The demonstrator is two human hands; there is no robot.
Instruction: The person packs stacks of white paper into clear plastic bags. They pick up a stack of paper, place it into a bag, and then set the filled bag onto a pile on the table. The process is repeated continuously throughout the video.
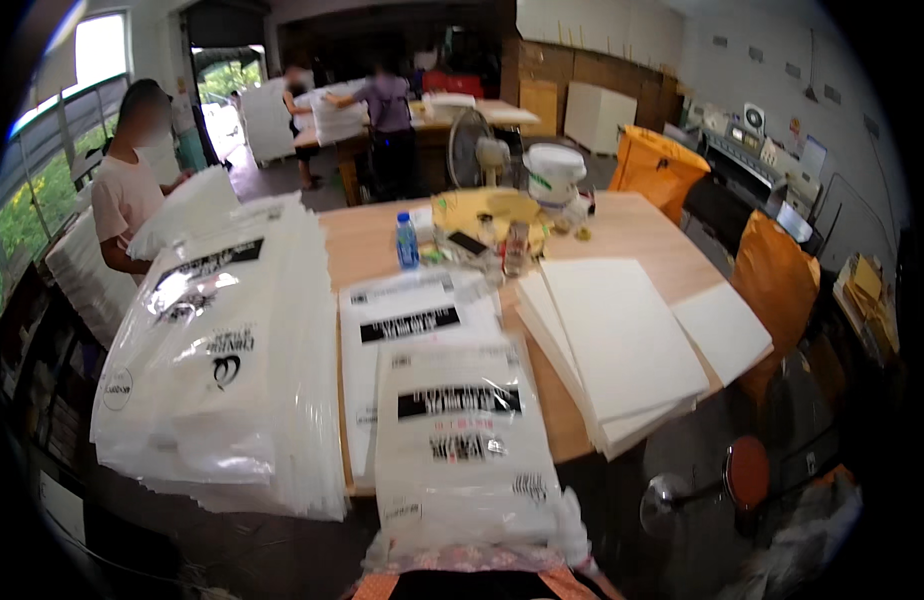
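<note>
Neither of my hands shows; at the lower edge only patterned cloth (467, 562) with orange edging appears, and a sliver of what may be my right arm. Right in front of me a white plastic bag (472, 440) with black printed bands lies over the table's near edge, its crumpled lower end against the cloth. Partly under it is another white printed bag (407, 312). To the left rises a tall stack of glossy printed plastic bags (222, 340). On the right sits a pile of blank white sheets (622, 340), with a further white sheet (722, 330) beside it.
At the back of the wooden table (632, 225) stand a blue-labelled bottle (407, 242), a phone (468, 243), a glass jar (517, 248) and a white bucket (555, 175). A fan (472, 150) is behind. One person (132, 190) stands left. A red stool (747, 472) is right.
</note>
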